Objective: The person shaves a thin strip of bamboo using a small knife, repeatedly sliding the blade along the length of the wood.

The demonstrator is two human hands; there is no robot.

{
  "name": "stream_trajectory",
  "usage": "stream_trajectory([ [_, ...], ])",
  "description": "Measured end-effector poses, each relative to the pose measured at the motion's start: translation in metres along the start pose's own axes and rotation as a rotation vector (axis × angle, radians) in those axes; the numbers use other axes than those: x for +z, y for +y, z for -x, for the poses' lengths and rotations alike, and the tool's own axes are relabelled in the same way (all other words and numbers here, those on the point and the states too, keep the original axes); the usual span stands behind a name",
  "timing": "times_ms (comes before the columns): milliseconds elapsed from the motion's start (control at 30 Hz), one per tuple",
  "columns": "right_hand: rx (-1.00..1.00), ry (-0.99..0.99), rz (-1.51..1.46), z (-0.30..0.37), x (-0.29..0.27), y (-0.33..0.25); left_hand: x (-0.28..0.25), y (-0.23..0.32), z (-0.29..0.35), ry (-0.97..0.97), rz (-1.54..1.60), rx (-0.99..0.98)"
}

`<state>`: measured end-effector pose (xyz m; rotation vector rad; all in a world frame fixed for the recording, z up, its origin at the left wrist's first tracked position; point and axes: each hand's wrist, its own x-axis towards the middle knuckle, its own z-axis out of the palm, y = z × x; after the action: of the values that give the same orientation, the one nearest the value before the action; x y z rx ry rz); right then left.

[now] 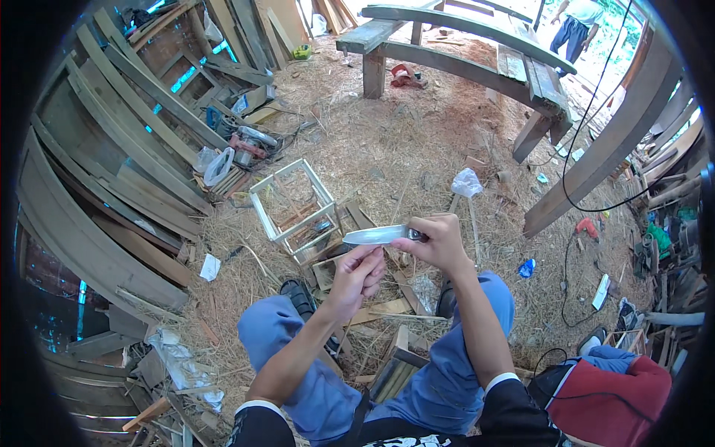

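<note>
The right hand (443,244) is closed around the dark handle of a knife (372,235), its fingers curled over the far side and its thumb laid along the near side, by the root of the blade. The left hand (356,281) is drawn in to a narrow pinch, thumb and forefinger together and the other fingers folded behind them; whether the tips touch the steel or grip some small piece under it cannot be told. White print crosses the front of the black shirt (402,430) at the lower edge, cut off by the border. The knife lies between the hands, held out in front of the knees, its blade pointing to the person's left and passing just beyond the left fingertips, its handle inside the right fist. Below the hands are blue trousers (298,372), a dark sandal (299,299) and scraps of wood on ground strewn with shavings. A pale frame (305,221) lies ahead and to the left, near the blade's tip, and a bench (454,67) stands well apart from the hands, farther off, with a person (583,16) beyond its right end
</note>
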<state>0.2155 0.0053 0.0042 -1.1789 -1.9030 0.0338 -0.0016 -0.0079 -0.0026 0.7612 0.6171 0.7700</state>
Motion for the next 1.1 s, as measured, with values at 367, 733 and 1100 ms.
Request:
stream_trajectory([
  [367,0.049,0.026,0.169,0.002,-0.001,-0.003,-0.004,0.011,0.004,0.045,0.015,-0.017],
  [733,0.039,0.006,0.029,0.005,0.016,-0.009,-0.006,0.003,0.005,-0.007,0.03,-0.036],
  [1100,-0.008,0.076,0.143,0.002,-0.01,0.007,0.008,0.008,-0.003,0.038,0.059,-0.078],
])
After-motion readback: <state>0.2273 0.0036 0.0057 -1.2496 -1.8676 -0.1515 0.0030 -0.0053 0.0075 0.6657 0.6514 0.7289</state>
